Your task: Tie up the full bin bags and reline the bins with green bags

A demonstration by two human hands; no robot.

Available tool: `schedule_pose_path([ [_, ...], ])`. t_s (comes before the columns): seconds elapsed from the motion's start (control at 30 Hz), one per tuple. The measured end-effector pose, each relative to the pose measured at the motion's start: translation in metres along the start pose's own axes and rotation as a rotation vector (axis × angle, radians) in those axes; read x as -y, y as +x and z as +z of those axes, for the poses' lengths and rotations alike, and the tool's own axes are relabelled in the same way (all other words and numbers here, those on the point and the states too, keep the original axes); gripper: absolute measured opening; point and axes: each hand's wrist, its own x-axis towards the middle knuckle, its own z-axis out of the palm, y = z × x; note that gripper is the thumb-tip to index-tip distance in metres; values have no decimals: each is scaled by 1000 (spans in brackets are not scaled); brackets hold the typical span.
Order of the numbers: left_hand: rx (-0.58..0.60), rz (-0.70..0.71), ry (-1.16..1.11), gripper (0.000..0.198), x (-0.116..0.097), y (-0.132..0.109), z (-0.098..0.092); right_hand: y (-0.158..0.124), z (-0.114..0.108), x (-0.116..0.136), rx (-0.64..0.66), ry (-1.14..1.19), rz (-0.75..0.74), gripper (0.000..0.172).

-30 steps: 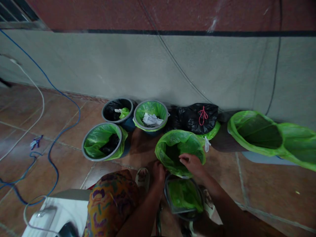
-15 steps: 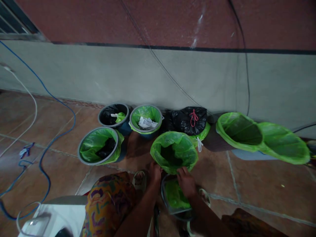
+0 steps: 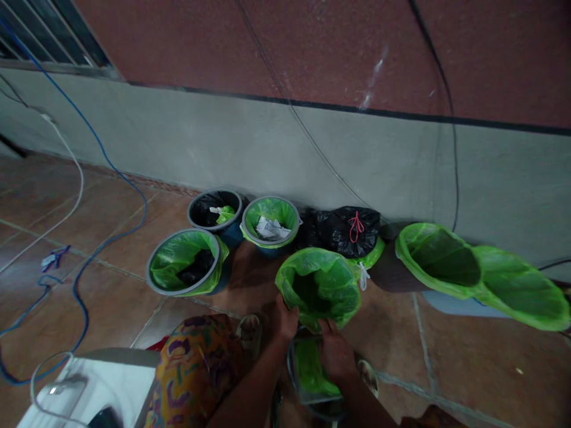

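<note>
A bin lined with a green trash bag (image 3: 319, 285) stands in front of my feet, its mouth open and dark inside. My left hand (image 3: 285, 318) is closed on the bag's near left edge. On the near side of the rim, my right hand (image 3: 336, 351) has its fingers closed on the bag's edge too. Below my right hand, between my feet, sits a clear container (image 3: 312, 377) with green plastic in it; my forearm partly covers it.
Lined bins stand to the left: one with crumpled paper (image 3: 272, 229), one with a black bag inside (image 3: 196, 270). A tied black bag (image 3: 352, 238) rests by the wall. Green-lined bins (image 3: 435, 255) stand right. A blue cable (image 3: 127, 235) and white box (image 3: 107, 386) lie left.
The view has tilted and shifted slightly, so the bins appear lower and further right. My left hand has moved slightly up along the bag's edge; my right hand stays at the near rim.
</note>
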Motion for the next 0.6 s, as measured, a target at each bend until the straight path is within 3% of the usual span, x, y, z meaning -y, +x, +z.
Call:
schedule_pose_path([
  [0.1, 11, 27, 36, 46, -1, -3, -1, 23, -12, 5, -29, 121, -8, 45],
  [0.23, -22, 40, -29, 48, 1, -4, 2, 82, -14, 18, -103, 345, -49, 45],
  [0.37, -41, 32, -108, 54, 6, -3, 7, 130, 4, 34, 67, 612, -52, 52],
  [0.47, -41, 25, -127, 59, 10, -3, 11, 144, 16, 40, 226, 797, -52, 39],
  [0.6, -64, 14, -126, 63, 8, -5, 14, 150, 25, 36, 267, 784, -53, 18],
])
